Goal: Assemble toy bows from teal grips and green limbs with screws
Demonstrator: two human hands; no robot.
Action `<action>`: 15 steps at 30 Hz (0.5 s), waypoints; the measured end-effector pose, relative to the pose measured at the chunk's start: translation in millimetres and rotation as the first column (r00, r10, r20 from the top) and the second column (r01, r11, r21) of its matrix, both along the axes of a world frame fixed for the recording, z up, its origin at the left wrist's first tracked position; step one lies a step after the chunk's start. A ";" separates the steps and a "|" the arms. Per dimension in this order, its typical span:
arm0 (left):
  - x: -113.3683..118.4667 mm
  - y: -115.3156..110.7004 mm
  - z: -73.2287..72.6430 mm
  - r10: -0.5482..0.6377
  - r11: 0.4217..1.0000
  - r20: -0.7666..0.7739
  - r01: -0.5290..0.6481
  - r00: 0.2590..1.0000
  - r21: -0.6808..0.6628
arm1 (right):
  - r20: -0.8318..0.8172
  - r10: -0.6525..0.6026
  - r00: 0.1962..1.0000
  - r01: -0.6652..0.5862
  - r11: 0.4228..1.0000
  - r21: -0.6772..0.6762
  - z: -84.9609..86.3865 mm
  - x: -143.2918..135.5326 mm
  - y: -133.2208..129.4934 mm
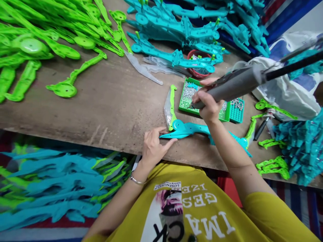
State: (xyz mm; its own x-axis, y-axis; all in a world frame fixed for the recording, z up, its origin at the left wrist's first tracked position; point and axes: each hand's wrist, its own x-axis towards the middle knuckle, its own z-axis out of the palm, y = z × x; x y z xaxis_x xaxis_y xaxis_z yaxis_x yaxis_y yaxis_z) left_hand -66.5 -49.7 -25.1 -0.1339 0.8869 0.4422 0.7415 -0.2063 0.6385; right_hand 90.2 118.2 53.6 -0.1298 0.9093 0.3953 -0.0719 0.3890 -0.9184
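Smooth plastic frame (193, 128), matt scuffed tabletop (121, 97)

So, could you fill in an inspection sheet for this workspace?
Surface: brown tabletop, scuffed near its front edge.
Things in use: a teal part near that edge; a grey tool, its tip seen over a green tray of small metal pieces.
Clutter: lime parts heaped at left, teal parts stacked at the back, a red basket among them.
Hands: left hand at the teal part's pointed left end, firmness of hold unclear; right hand grips the tool.
Cables: black cord from the tool's rear toward the right.
Surroundings: more teal and lime pieces below the tabletop at left; white bag at right.
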 end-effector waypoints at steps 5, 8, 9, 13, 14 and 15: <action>-2.9 -1.1 -1.6 -0.025 0.999 -0.009 0.024 1.000 -0.040 | -0.044 0.152 0.987 -0.155 0.983 -0.102 14.6 -4.3 -40.1; -3.5 -1.1 -2.3 -0.033 0.996 0.002 0.033 0.999 -0.087 | -0.053 0.232 0.971 -0.237 0.965 -0.116 11.3 -9.2 -52.0; -3.6 -1.0 -2.3 -0.030 0.994 0.006 0.030 1.000 -0.105 | -0.031 0.240 0.970 -0.242 0.962 -0.122 9.4 -10.8 -53.2; -4.0 -0.5 -1.6 -0.027 0.990 0.034 0.031 0.999 -0.136 | 0.076 0.237 0.969 -0.221 0.960 -0.172 4.8 -15.0 -51.0; -4.2 -0.4 -1.3 -0.035 0.990 0.039 0.040 0.999 -0.137 | 0.088 0.255 0.963 -0.236 0.953 -0.189 4.8 -15.5 -49.7; -4.5 -0.3 -0.8 -0.047 0.989 0.041 0.052 0.998 -0.137 | 0.095 0.289 0.953 -0.264 0.941 -0.210 5.3 -15.9 -48.1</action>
